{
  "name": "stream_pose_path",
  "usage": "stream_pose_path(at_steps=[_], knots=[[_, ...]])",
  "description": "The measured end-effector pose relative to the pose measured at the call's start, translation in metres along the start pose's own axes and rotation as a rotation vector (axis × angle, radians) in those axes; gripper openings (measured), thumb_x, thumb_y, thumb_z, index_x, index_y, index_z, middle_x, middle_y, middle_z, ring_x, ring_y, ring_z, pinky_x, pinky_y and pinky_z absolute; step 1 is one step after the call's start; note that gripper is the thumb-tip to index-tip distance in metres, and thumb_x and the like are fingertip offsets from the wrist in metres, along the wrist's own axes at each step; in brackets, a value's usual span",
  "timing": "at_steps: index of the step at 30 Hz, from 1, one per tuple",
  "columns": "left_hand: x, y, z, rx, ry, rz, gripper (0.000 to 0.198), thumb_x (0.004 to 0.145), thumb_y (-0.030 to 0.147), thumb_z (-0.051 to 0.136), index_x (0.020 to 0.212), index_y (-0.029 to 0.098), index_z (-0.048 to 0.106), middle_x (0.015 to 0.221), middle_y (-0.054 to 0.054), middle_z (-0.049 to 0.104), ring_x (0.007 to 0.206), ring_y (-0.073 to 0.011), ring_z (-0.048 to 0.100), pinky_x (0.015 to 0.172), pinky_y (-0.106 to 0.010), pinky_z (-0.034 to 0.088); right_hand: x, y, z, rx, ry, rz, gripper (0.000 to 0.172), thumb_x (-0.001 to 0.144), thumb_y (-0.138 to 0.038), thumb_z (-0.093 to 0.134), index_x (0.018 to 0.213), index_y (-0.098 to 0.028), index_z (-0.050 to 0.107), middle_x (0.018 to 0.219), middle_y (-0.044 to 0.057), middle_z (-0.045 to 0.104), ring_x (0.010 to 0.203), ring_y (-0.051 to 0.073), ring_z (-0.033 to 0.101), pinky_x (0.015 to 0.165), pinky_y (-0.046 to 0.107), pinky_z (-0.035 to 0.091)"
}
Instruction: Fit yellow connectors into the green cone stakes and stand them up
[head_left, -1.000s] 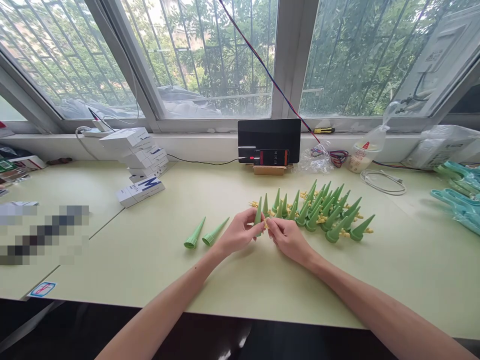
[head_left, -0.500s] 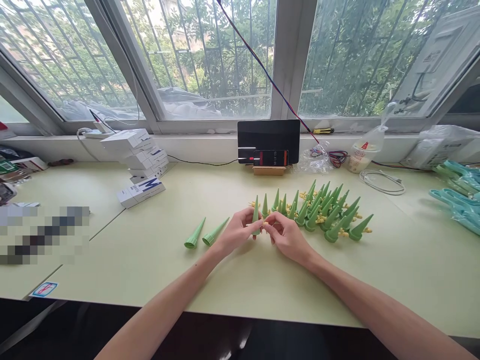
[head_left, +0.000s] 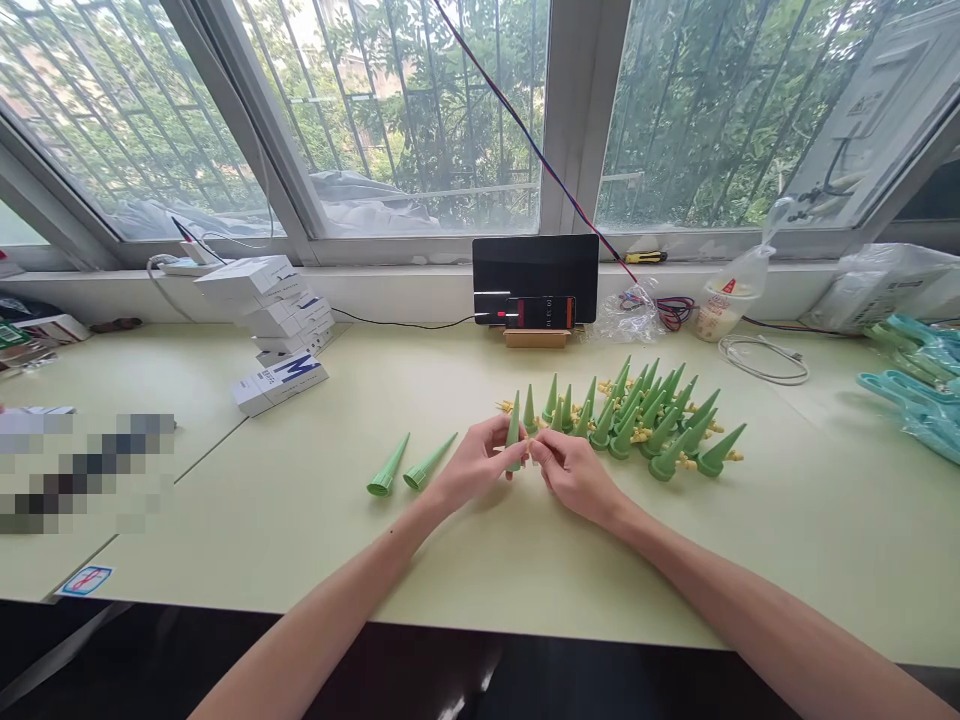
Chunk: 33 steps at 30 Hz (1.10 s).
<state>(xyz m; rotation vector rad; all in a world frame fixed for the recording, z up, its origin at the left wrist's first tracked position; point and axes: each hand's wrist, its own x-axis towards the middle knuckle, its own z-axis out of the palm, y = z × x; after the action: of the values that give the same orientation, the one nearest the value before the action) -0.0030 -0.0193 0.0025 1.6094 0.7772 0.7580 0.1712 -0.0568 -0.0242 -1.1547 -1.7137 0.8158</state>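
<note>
My left hand (head_left: 471, 470) is closed around a green plastic cone (head_left: 514, 432) held tip up over the pale green table (head_left: 300, 520). Right beside it, my right hand (head_left: 574, 472) pinches a small yellow piece at the cone's side; the piece is mostly hidden by the fingers. Just behind my hands stands a cluster of several green cones with yellow fittings (head_left: 645, 425). Two bare green cones (head_left: 409, 466) lie on their sides to the left of my left hand.
A dark tablet (head_left: 535, 268) with a phone (head_left: 540, 312) on a stand is at the back by the window. White boxes (head_left: 270, 310) are stacked at the back left. Teal plastic parts (head_left: 911, 380) lie at the far right, a coiled white cable (head_left: 765, 362) nearby.
Both hands stay together on the same cone, shifting only slightly; the right fingers have worked a little at the cone's side. The view has dipped a bit.
</note>
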Motion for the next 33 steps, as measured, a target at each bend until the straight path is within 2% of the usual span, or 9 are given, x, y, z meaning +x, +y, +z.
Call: stream_pose_path(at_steps=[13, 19, 25, 33], knots=[[0.0002, -0.0003, 0.0007, 0.031, -0.039, 0.049, 0.027, 0.088, 0.041, 0.06, 0.095, 0.015, 0.059, 0.081, -0.004, 0.058, 0.074, -0.0145, 0.055, 0.058, -0.024, 0.048, 0.0009, 0.0002, 0.0022, -0.024, -0.011, 0.0, 0.046, 0.1, -0.047, 0.035, 0.062, -0.02, 0.034, 0.057, -0.003, 0.034, 0.053, 0.012, 0.028, 0.051, 0.027, 0.024], [0.0017, 0.0006, -0.0003, -0.034, -0.019, 0.019, 0.031, 0.084, 0.044, 0.064, 0.093, 0.015, 0.06, 0.08, -0.005, 0.059, 0.075, -0.0155, 0.057, 0.058, -0.025, 0.048, 0.0018, 0.0026, 0.0031, 0.009, 0.007, 0.029, 0.047, 0.1, -0.049, 0.035, 0.064, -0.02, 0.042, 0.058, -0.003, 0.04, 0.053, 0.012, 0.035, 0.053, 0.026, 0.028], [0.0026, 0.0045, -0.0013, -0.152, -0.012, -0.032, 0.026, 0.082, 0.039, 0.068, 0.088, 0.015, 0.06, 0.079, -0.004, 0.059, 0.072, -0.0144, 0.056, 0.058, -0.025, 0.047, 0.0012, -0.0002, 0.0018, 0.015, -0.034, 0.039, 0.035, 0.099, -0.045, 0.04, 0.077, -0.02, 0.051, 0.061, -0.004, 0.044, 0.055, 0.012, 0.036, 0.053, 0.025, 0.029], [0.0017, 0.0035, 0.0, -0.141, -0.04, -0.071, 0.028, 0.082, 0.039, 0.068, 0.091, 0.015, 0.059, 0.082, -0.005, 0.058, 0.075, -0.0156, 0.057, 0.057, -0.025, 0.048, 0.0008, -0.0018, 0.0014, 0.007, -0.059, -0.039, 0.037, 0.1, -0.038, 0.036, 0.069, -0.02, 0.045, 0.066, -0.001, 0.053, 0.058, 0.013, 0.044, 0.056, 0.026, 0.032]])
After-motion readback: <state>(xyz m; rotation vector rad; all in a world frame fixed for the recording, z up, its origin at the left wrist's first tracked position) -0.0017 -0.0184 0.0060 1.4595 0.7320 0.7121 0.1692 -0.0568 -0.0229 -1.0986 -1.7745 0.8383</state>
